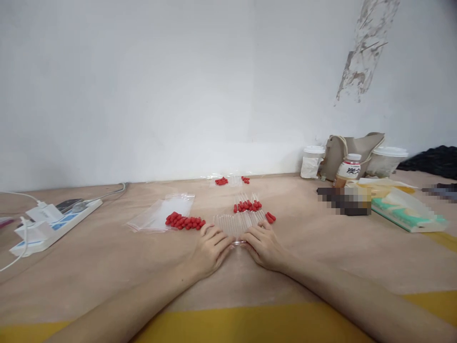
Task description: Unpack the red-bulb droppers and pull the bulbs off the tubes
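My left hand [213, 248] and my right hand [264, 247] rest close together on the table at the near end of a row of clear thin tubes [238, 222]. The fingers of both hands are bent, thumbs low, pressing the tubes' near ends and sides from left and right. Behind the row, several droppers with red rubber bulbs [247, 206] lie side by side, bulbs towards me. A pile of loose red bulbs [183, 221] is left of the tubes. A few more red bulbs [270, 217] sit just past my right hand.
Clear plastic bags [157, 216] lie at left, and bagged red-bulbed pieces [221, 181] by the wall. A power strip [57, 228] with cables is far left. At right stand a lidded cup [313, 162], a bottle [348, 170], a grey bag [333, 155] and a tissue pack [407, 212].
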Action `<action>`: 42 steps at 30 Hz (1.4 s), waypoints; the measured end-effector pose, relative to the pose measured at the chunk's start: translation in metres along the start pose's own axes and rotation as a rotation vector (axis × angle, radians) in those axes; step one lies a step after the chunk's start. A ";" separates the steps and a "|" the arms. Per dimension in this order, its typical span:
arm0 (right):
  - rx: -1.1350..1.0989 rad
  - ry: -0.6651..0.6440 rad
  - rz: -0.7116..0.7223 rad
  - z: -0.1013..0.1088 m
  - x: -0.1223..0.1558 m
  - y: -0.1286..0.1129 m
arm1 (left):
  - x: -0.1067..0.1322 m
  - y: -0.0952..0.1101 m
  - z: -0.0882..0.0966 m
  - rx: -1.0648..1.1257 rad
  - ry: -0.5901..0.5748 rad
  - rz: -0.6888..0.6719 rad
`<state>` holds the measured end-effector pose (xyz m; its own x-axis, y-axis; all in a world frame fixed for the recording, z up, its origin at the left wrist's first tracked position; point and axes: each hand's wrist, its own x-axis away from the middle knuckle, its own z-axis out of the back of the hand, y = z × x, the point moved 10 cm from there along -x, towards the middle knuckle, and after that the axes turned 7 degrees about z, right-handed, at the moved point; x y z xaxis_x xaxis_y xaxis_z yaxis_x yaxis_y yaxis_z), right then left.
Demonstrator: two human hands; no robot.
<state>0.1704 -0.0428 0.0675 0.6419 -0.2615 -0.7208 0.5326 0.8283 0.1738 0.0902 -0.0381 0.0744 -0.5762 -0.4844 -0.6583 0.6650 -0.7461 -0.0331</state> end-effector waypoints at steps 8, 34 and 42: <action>0.117 0.063 -0.022 0.011 0.002 0.008 | -0.001 -0.001 0.001 -0.030 0.054 0.042; -0.105 -0.072 -0.072 0.012 0.018 0.042 | 0.011 -0.016 0.012 0.016 0.096 0.089; -0.115 0.019 -1.042 0.015 0.099 0.191 | -0.001 -0.052 0.000 -0.048 0.053 0.262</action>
<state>0.3444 0.0825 0.0392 -0.1135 -0.8655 -0.4879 0.7608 0.2402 -0.6029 0.0561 0.0012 0.0774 -0.3571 -0.6327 -0.6872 0.8107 -0.5753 0.1084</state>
